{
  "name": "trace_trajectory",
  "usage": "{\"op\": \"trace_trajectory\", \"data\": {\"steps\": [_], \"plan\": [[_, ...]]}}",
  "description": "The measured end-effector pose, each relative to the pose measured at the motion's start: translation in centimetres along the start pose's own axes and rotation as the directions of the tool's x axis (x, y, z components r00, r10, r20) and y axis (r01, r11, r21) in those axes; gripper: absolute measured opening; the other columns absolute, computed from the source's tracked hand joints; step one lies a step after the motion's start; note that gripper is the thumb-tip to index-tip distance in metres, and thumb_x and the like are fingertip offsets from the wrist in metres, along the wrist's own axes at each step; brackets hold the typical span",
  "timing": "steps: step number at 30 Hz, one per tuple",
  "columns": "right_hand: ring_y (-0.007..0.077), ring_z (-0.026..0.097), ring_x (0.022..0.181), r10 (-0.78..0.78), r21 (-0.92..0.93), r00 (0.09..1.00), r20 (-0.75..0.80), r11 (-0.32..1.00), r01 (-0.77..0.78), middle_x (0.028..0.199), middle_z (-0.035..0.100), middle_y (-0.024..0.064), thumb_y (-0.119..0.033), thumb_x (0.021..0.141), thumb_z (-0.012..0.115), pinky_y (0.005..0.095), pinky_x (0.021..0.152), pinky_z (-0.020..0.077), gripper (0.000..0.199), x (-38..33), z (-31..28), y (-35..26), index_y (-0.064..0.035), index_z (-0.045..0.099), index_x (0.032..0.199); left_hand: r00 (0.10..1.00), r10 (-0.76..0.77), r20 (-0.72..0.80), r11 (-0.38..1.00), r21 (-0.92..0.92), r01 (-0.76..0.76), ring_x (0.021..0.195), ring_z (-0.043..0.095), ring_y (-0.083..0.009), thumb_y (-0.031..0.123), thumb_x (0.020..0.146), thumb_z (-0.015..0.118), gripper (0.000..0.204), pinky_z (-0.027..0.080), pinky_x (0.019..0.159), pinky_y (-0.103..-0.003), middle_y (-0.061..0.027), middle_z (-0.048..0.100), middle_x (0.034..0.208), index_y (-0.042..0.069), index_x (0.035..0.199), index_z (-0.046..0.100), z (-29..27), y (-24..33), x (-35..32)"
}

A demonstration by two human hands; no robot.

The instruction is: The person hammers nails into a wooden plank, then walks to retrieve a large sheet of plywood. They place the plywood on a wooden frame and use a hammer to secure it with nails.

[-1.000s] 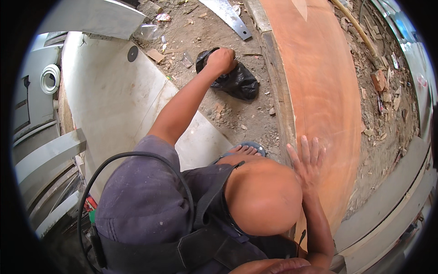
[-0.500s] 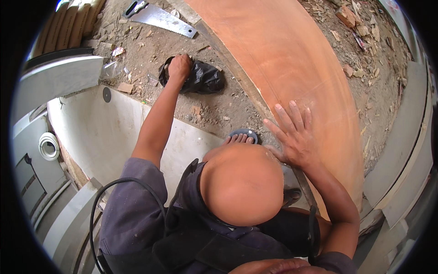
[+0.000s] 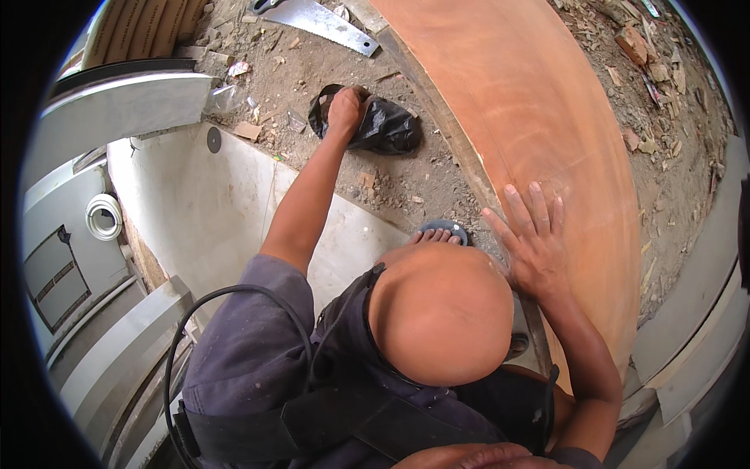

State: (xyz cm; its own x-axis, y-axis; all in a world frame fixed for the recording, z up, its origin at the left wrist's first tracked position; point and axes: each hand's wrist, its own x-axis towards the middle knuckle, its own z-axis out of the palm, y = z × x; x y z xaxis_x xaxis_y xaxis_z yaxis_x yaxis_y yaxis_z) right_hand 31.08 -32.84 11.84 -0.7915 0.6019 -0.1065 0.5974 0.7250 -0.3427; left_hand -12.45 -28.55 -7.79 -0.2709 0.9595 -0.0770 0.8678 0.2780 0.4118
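My left hand [image 3: 346, 111] is closed over the mouth of a black plastic bag [image 3: 388, 127] that lies on the dirt ground. Its fingers curl at the bag's opening, and their tips are partly hidden. What the bag contains does not show. On a long, reddish-brown wooden board [image 3: 578, 141] my right hand [image 3: 539, 250] lies flat with its fingers spread, near the board's left edge. My bent knee [image 3: 441, 313] rises between the two arms.
A handsaw [image 3: 324, 23] lies beyond the bag. Below the bag is a whitish panel [image 3: 195, 203] with a dark disc [image 3: 213, 140]. A white coil [image 3: 103, 217] and grey boards [image 3: 117, 117] stand at left. Rubble and a broken brick [image 3: 631, 45] lie at far right.
The whole view has shifted, so the scene appears farther right and slightly higher. Both hands keep their places, the left at the bag and the right on the board.
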Motion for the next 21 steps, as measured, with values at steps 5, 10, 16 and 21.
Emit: {"op": "trace_trajectory", "data": {"steps": [5,10,16,21], "plan": [[0.0391,0.021,0.146,-0.015,-0.012,1.0,0.014,1.0,0.015,0.157,0.029,0.0102,-0.043,0.087,0.06,0.0658,0.113,0.0139,0.056,0.3,0.1,-0.3,-0.0271,0.052,0.14,0.999,0.053,-0.005,0.99,0.13,-0.052,0.095,0.063,-0.0385,0.017,0.086,0.058,0.015,0.051,0.081,-0.047,-0.0204,0.065,0.091,0.008,0.094,0.067,1.5,-2.3,-0.3],[0.0401,0.026,0.143,-0.038,-0.059,0.999,-0.006,0.998,0.037,0.155,0.033,0.0096,-0.045,0.077,0.072,0.0668,0.11,0.0207,0.067,1.1,0.2,-0.6,-0.0262,0.053,0.138,0.995,-0.091,-0.045,0.992,0.083,0.095,0.094,0.064,-0.042,0.02,0.089,0.057,0.019,0.05,0.082,-0.049,-0.0242,0.067,0.092,0.007,0.099,0.065,-1.6,-0.6,0.1],[0.0376,0.025,0.144,0.062,0.066,0.998,-0.003,0.996,-0.062,0.155,0.034,0.0085,-0.046,0.078,0.07,0.064,0.113,0.0179,0.065,-0.4,-0.4,0.4,-0.0264,0.053,0.137,0.932,-0.047,-0.359,0.999,-0.037,0.036,0.088,0.067,-0.0356,0.019,0.092,0.057,0.029,0.053,0.081,-0.041,-0.0205,0.071,0.099,0.004,0.115,0.064,-7.6,7.0,2.9],[0.0318,0.027,0.144,-0.048,0.12,0.966,-0.254,0.99,0.081,0.155,0.035,0.0038,-0.04,0.077,0.068,0.0641,0.113,0.0208,0.054,-1.0,2.6,2.7,-0.0275,0.057,0.128,0.941,0.249,-0.227,0.764,-0.551,-0.335,0.081,0.065,-0.0174,0.011,0.098,0.052,0.024,0.051,0.081,-0.033,-0.0125,0.07,0.095,-0.002,0.114,0.064,-12.2,19.3,3.0]]}}
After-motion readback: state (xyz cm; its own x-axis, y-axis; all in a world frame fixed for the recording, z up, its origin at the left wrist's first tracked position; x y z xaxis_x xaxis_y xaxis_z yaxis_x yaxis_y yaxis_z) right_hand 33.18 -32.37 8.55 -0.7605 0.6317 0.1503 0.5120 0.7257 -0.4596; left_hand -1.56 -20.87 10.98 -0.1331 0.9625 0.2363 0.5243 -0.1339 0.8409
